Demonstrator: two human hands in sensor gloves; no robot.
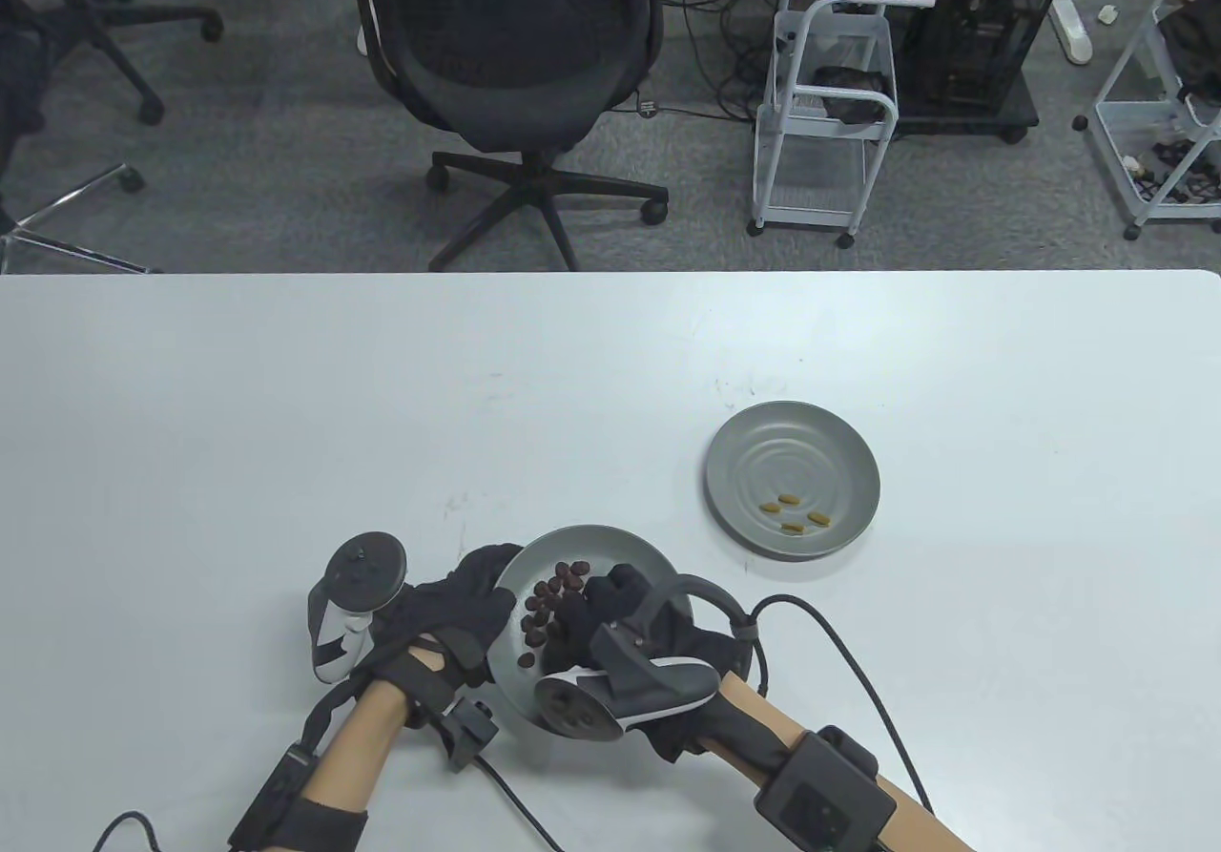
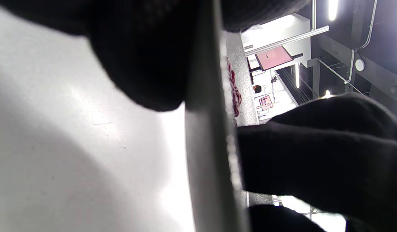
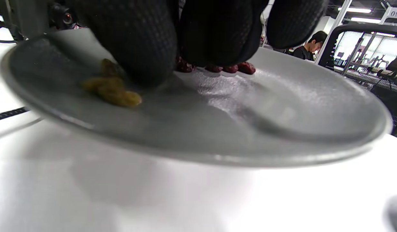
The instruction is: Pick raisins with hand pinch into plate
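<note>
A grey near plate (image 1: pixel 610 539) holds several dark red pieces (image 1: pixel 553 594); the right wrist view shows yellow raisins (image 3: pixel 116 93) in it too, with the red pieces (image 3: pixel 237 68) behind. My left hand (image 1: pixel 467 599) grips this plate's left rim (image 2: pixel 204 145) and holds it tilted. My right hand (image 1: pixel 587 609) is in the plate, thumb and fingers (image 3: pixel 143 38) bunched with tips down on the plate (image 3: pixel 250 129), right beside the yellow raisins. What lies between the tips is hidden. A second grey plate (image 1: pixel 792 442) to the far right holds several yellow raisins (image 1: pixel 792 513).
The white table (image 1: pixel 286 413) stretches wide to the left and behind both plates. Black cables (image 1: pixel 839 642) trail from my wrists along the front edge. An office chair (image 1: pixel 515 60) and a white cart (image 1: pixel 825 117) stand beyond the table's far edge.
</note>
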